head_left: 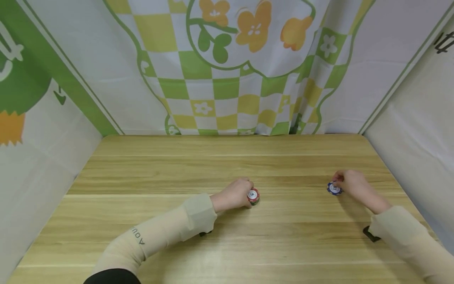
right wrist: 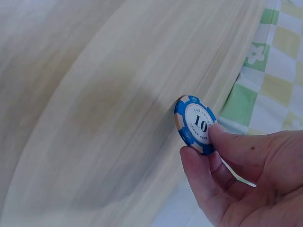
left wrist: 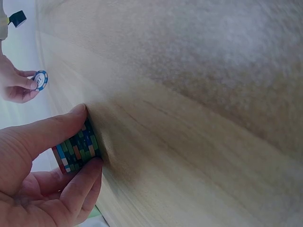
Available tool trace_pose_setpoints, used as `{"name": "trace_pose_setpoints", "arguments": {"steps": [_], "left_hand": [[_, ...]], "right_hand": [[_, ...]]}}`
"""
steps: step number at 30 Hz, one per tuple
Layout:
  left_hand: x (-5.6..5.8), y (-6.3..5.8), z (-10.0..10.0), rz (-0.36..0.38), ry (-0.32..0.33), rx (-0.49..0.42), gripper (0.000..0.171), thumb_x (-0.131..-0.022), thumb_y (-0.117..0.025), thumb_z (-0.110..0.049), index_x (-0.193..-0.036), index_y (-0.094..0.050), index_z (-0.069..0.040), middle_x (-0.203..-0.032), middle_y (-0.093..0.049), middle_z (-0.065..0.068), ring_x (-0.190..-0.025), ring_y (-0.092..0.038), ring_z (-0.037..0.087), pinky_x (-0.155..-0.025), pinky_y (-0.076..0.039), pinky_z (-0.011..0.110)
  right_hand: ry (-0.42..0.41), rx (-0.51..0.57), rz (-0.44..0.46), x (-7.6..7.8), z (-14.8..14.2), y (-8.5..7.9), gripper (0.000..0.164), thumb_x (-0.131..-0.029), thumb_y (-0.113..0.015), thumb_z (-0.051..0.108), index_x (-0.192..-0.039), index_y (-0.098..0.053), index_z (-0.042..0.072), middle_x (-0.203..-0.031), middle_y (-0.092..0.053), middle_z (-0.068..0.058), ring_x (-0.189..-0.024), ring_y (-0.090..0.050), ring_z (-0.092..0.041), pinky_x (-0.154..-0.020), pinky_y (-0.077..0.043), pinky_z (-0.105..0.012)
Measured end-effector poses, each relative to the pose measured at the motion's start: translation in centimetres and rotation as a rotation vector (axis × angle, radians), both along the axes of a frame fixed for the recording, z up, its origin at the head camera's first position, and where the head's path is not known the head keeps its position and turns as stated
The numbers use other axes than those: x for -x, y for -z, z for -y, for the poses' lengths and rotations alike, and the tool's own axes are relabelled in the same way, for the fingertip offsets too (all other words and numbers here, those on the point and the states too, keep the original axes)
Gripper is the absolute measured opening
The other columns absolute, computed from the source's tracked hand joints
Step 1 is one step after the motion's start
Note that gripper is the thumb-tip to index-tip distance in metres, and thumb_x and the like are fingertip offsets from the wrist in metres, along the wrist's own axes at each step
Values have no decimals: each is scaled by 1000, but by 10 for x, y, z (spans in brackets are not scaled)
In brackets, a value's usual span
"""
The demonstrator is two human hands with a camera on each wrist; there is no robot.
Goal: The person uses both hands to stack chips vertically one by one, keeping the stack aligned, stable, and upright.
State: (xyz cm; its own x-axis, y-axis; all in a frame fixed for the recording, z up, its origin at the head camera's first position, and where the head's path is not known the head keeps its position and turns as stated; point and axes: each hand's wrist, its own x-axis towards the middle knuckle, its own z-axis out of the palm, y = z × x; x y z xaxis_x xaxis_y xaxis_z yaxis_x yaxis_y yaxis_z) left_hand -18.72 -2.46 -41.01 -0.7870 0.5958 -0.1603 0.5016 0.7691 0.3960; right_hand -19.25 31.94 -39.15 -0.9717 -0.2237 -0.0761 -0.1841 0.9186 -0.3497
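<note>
My left hand [head_left: 234, 194] grips a stack of poker chips [head_left: 253, 195] near the middle of the table. A red-edged chip marked 5 tops it. In the left wrist view the side of the stack [left wrist: 78, 147] shows layers of green, blue and other colours between thumb and fingers, its base at the tabletop. Off to the right, my right hand [head_left: 358, 189] pinches a blue-and-white poker chip [right wrist: 196, 124] by its rim. That chip bears the number 10 and is tilted above the wood; whether another chip lies behind it I cannot tell.
Both hands work over a wood-grain table [head_left: 170, 165]. A curtain with green and yellow checks [head_left: 227, 88] hangs along its far edge. White cloth walls [head_left: 418, 130] rise at the left and right sides.
</note>
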Motion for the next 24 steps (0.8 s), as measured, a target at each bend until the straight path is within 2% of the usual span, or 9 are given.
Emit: {"name": "trace_pose_setpoints", "arguments": {"steps": [12, 18, 24], "left_hand": [[0, -1, -1, 2, -9, 13, 36, -67, -82, -15, -94, -62, -3, -87, -53, 1, -79, -52, 11, -68, -45, 19], [0, -2, -1, 8, -17, 23, 38, -67, -82, -15, -97, -62, -2, -88, -54, 2, -79, -52, 12, -69, -46, 20], [-1, 0, -2, -14, -10, 33, 41, -66, -83, -16, -98, -62, -1, -88, -55, 3, -80, -53, 13, -71, -46, 21]], "right_hand": [[-20, 59, -24, -1, 23, -3, 6, -81, -64, 2, -82, -64, -4, -75, -64, -11, -68, -57, -21, -60, -45, -34], [-33, 188, 59, 1, 31, -2, 10, -81, -64, 1, -85, -63, -8, -75, -64, -12, -64, -58, -16, -53, -48, -26], [-33, 315, 141, -1, 41, -2, 13, -82, -63, -2, -87, -61, -13, -75, -64, -14, -61, -60, -15, -54, -53, -29]]}}
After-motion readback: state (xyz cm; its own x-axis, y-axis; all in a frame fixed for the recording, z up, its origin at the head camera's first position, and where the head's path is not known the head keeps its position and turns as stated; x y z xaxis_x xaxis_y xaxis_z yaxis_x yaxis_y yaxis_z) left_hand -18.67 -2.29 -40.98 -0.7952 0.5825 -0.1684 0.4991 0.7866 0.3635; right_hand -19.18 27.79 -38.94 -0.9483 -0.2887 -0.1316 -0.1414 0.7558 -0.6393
